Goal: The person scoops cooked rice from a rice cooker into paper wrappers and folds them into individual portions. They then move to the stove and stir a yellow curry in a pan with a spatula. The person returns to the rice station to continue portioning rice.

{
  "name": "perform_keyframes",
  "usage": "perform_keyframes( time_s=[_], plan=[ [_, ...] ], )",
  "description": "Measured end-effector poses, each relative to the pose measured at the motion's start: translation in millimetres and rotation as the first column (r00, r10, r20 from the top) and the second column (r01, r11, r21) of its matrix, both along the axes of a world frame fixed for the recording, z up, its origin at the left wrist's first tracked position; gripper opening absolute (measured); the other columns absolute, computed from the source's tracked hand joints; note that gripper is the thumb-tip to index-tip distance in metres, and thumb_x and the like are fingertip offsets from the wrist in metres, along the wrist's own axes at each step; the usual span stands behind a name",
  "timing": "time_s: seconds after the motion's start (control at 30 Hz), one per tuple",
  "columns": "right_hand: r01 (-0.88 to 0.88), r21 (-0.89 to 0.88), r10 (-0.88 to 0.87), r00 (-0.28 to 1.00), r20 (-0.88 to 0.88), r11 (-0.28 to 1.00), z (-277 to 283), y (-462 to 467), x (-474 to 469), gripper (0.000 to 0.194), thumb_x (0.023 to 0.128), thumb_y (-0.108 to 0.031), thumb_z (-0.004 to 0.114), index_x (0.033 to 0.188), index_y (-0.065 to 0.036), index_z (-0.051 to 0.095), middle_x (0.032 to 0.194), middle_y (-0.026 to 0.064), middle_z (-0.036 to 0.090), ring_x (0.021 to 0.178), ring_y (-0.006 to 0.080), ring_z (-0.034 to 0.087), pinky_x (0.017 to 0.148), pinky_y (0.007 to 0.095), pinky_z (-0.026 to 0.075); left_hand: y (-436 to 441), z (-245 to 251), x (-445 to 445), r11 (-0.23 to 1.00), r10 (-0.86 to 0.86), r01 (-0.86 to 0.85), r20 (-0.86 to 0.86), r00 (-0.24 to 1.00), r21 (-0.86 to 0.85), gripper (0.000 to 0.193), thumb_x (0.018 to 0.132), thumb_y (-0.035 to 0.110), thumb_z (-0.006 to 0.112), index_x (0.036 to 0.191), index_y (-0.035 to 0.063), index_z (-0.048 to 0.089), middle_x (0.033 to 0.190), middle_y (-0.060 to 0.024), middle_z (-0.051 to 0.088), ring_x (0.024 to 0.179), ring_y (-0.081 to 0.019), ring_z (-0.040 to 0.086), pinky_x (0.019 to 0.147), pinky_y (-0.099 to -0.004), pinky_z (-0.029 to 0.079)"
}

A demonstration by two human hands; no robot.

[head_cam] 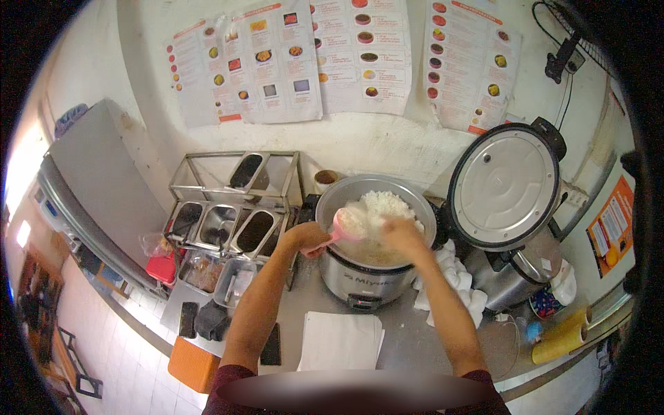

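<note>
A large Miyako rice cooker (358,282) stands on the steel counter with its inner pot exposed. White cooked rice (386,204) is heaped at the back right of the pot. My left hand (311,239) grips the handle of a pink plastic scoop (346,228), which holds rice over the pot's left side. Over the pot's right side is my right hand (402,233), blurred, near the rice; whether it holds anything cannot be told. Sheets of white paper (340,340) lie in front of the cooker.
Left of the cooker stands a metal rack (236,196) with steel containers. A round lid (504,184) is raised at the right, above a white cloth (451,272) and a steel pot (498,280). Yellow rolls (560,345) lie farther right. Phones lie near the left forearm.
</note>
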State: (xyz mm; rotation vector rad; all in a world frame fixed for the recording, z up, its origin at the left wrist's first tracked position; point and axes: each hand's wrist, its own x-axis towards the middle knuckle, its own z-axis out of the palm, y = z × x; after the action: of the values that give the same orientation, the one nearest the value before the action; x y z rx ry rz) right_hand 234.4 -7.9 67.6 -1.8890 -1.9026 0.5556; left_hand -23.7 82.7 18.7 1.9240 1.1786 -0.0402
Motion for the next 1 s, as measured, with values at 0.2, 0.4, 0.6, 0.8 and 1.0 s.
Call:
perform_keyframes(
  time_s=[0.2, 0.4, 0.6, 0.8, 1.0],
  plan=[
    [-0.185, 0.126, 0.164, 0.974, 0.157, 0.975, 5, -25, -13, 0.034, 0.086, -0.022, 0.051, 0.117, -0.013, 0.064, 0.086, 0.0253, 0.066, 0.084, 0.0398, 0.066, 0.078, 0.0487, 0.051, -44, 6, 9, 0.964, 0.239, -0.248, 0.091, 0.967, 0.1, 0.046, 0.087, 0.034, 0.055, 0.058, -0.0008, 0.061, 0.054, -0.0119, 0.06, 0.044, -0.0232, 0.058, 0.045, -0.037, 0.048],
    [-0.145, 0.109, 0.115, 0.963, 0.242, 0.983, -9, -27, -4, 0.034, 0.087, -0.021, 0.051, 0.119, -0.017, 0.063, 0.091, 0.0228, 0.066, 0.086, 0.0378, 0.066, 0.078, 0.0481, 0.051, -37, -1, 16, 0.976, 0.196, -0.2, 0.057, 0.979, 0.089, 0.041, 0.087, 0.031, 0.056, 0.061, -0.0002, 0.062, 0.056, -0.0109, 0.059, 0.045, -0.0231, 0.058, 0.042, -0.037, 0.047],
    [-0.074, 0.202, 0.069, 0.997, 0.032, 0.977, -2, -61, -18, 0.034, 0.09, -0.018, 0.052, 0.124, -0.017, 0.06, 0.091, 0.0208, 0.066, 0.086, 0.0385, 0.064, 0.078, 0.0451, 0.05, -53, -2, 12, 0.901, 0.431, -0.387, 0.328, 0.84, -0.195, 0.041, 0.089, 0.033, 0.059, 0.063, 0.0003, 0.059, 0.058, -0.0073, 0.056, 0.045, -0.0187, 0.051, 0.041, -0.0341, 0.042],
    [-0.007, 0.273, -0.025, 0.993, 0.116, 0.962, -54, -33, -18, 0.035, 0.09, -0.025, 0.051, 0.123, -0.018, 0.059, 0.081, 0.0259, 0.065, 0.083, 0.0403, 0.065, 0.077, 0.0515, 0.05, -53, -23, 15, 0.888, 0.454, -0.376, 0.374, 0.809, -0.265, 0.041, 0.092, 0.035, 0.057, 0.072, -0.0004, 0.062, 0.059, -0.0075, 0.057, 0.046, -0.0174, 0.053, 0.041, -0.032, 0.042],
    [0.075, 0.284, -0.085, 0.996, 0.022, 0.956, -39, -1, 16, 0.033, 0.088, -0.018, 0.05, 0.118, -0.015, 0.063, 0.094, 0.0231, 0.066, 0.09, 0.0386, 0.064, 0.08, 0.0465, 0.05, -56, -12, 20, 0.88, 0.467, -0.381, 0.37, 0.803, -0.282, 0.032, 0.092, 0.025, 0.057, 0.078, -0.0036, 0.059, 0.061, -0.0092, 0.057, 0.045, -0.0195, 0.053, 0.038, -0.0338, 0.042]
  ],
)
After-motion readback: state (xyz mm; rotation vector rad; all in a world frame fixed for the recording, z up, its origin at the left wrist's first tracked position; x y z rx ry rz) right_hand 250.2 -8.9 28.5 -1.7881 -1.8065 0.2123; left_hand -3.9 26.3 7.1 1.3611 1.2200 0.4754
